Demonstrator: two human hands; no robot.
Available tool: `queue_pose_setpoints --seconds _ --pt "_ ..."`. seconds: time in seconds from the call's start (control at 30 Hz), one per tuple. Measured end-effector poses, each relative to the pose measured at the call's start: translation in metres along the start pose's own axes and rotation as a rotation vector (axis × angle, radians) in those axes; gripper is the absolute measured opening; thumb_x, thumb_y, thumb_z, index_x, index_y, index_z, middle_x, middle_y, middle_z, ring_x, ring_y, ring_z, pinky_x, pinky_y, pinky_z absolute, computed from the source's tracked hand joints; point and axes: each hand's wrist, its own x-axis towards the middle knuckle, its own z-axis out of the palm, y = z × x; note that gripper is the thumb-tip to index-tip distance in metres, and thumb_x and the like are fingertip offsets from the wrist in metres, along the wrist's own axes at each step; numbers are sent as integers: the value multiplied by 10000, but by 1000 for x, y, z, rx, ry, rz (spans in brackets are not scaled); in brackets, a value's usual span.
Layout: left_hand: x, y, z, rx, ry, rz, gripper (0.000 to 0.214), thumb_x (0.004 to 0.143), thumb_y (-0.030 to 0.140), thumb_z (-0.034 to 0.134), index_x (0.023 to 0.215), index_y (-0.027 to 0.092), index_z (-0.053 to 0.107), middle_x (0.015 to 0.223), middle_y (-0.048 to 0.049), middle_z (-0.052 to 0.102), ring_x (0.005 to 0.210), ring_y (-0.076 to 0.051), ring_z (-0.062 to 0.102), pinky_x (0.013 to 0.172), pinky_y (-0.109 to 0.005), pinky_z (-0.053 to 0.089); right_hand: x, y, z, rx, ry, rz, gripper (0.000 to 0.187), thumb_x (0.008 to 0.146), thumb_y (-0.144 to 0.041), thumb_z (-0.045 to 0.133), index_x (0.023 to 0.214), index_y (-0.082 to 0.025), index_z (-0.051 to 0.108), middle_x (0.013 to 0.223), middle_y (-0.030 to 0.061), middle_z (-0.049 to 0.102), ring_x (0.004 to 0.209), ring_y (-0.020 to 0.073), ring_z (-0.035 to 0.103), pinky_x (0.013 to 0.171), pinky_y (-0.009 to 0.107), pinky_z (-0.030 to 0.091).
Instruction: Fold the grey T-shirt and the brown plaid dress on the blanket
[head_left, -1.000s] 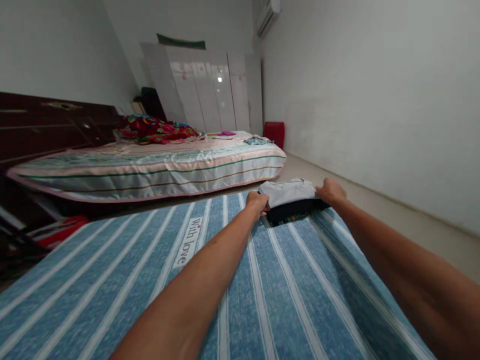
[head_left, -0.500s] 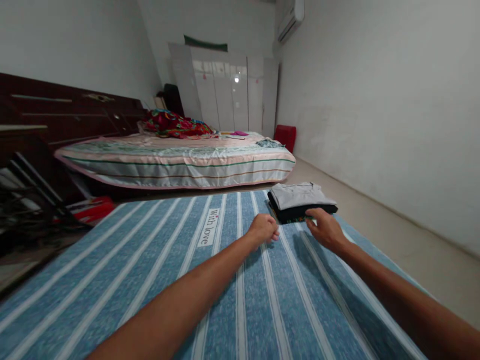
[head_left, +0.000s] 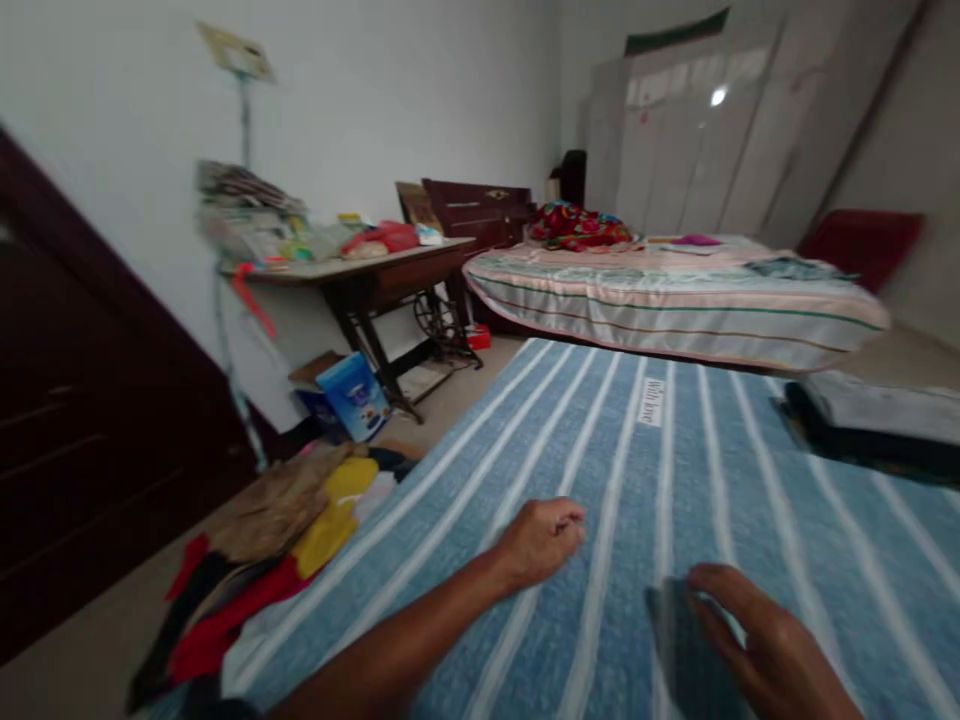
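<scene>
Over the blue-and-white striped bed cover [head_left: 622,560], my left hand [head_left: 544,538] is closed in a loose fist, and nothing shows in its fingers. Lower and to the right hovers my right hand [head_left: 761,630], thumb and fingers apart, holding nothing. Its shadow falls on the cover beside it. At the far right lies a stack of folded clothes [head_left: 881,420], grey on top and black beneath, apart from both hands. A white "With love" label [head_left: 651,402] is on the cover beyond my left hand.
Left of the bed, a heap of clothes [head_left: 300,530] in brown, yellow, red and black lies on the floor. A sewing-machine table [head_left: 375,265] piled with things stands by the wall, a blue box [head_left: 352,395] below it. Another bed [head_left: 675,290] and a wardrobe [head_left: 682,150] are behind.
The view has swung left, bringing the floor clothes and sewing table into sight. My right hand has left the folded stack and come back toward me, opening. My left hand stays closed.
</scene>
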Motion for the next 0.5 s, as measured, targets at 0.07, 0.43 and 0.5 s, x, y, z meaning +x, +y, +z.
queue_pose_setpoints --seconds 0.07,0.43,0.5 --pt "-27 -12 -14 -10 80 -21 194 742 244 525 862 156 650 682 7 649 627 -125 617 595 -224 467 6 -28 29 -22 19 -57 265 915 -372 447 1005 -224 647 1025 77 695 916 193 674 791 266 556" --pt "-124 -47 -89 -83 574 -80 168 769 294 486 793 187 613 681 5 665 595 -132 644 612 -233 496 12 -115 121 -301 154 -346 309 944 -358 374 983 -215 645 1050 89 683 966 239 642 799 343 526" --pt "-133 -60 -124 -15 744 -131 197 786 311 457 839 188 600 733 -8 680 611 -138 653 631 -238 507 10 -116 119 -293 160 -315 331 952 -362 356 987 -195 640 1066 109 675 982 246 634 834 361 514"
